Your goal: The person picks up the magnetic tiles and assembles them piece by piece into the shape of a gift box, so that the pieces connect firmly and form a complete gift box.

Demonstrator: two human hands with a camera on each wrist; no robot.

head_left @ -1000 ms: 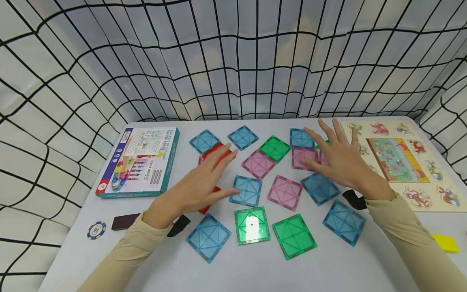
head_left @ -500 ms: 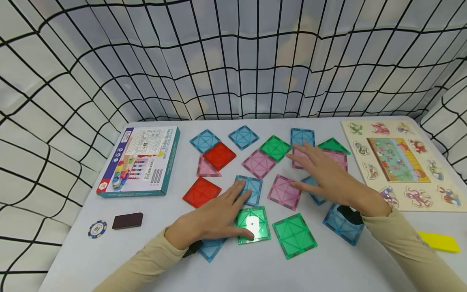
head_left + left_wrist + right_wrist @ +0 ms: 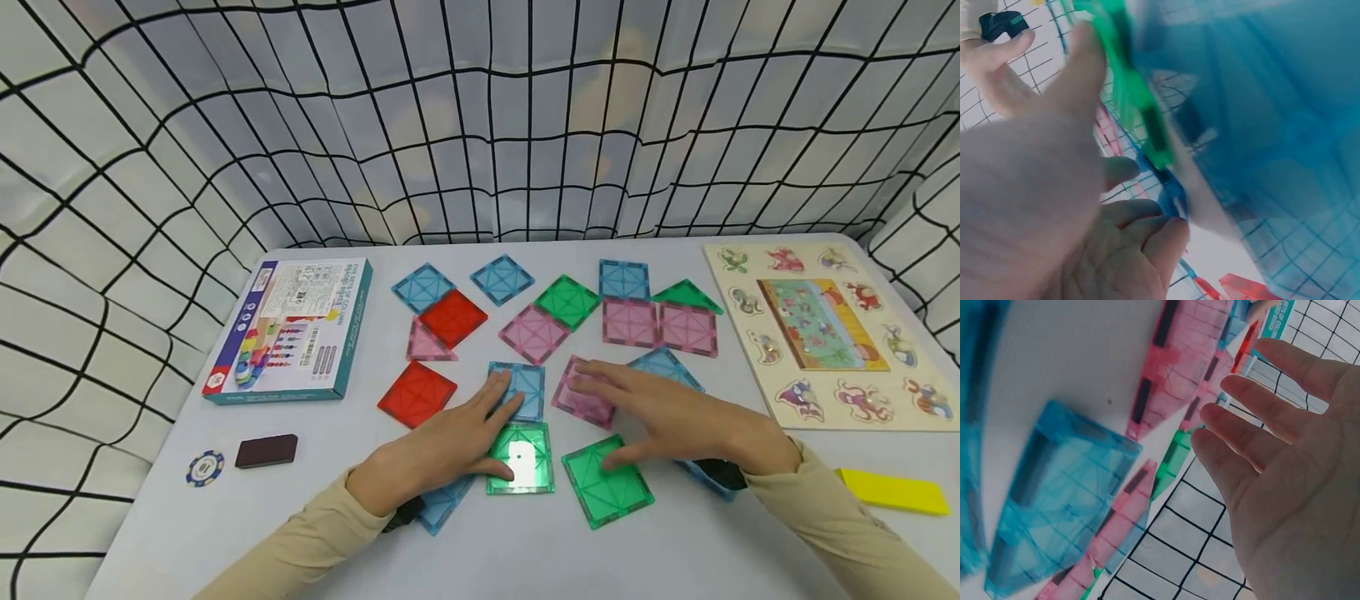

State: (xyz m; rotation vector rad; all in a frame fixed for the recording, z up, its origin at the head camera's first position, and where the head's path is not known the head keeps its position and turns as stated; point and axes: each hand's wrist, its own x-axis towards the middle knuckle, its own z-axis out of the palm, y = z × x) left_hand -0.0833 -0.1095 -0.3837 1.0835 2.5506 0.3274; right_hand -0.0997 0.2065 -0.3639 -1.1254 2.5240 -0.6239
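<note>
In the head view, my left hand lies palm down with fingers extended. Its fingertips touch a clear blue square magnetic tile, and the thumb is on a green tile just below. My right hand is spread over a pink tile, its thumb over another green tile. In the right wrist view its fingers look straight, with a gap between palm and tiles. Beneath the wrists, a blue tile on the left and one on the right are partly covered. Neither hand grips anything.
Farther back lie red tiles, more pink tiles, blue tiles and a green triangle. A game box, dark block and poker chip stand left. At right are a wooden puzzle board and yellow block.
My left hand has come down and right from the red tiles onto the blue and green ones. My right hand has moved down and left from the back tiles to the pink tile.
</note>
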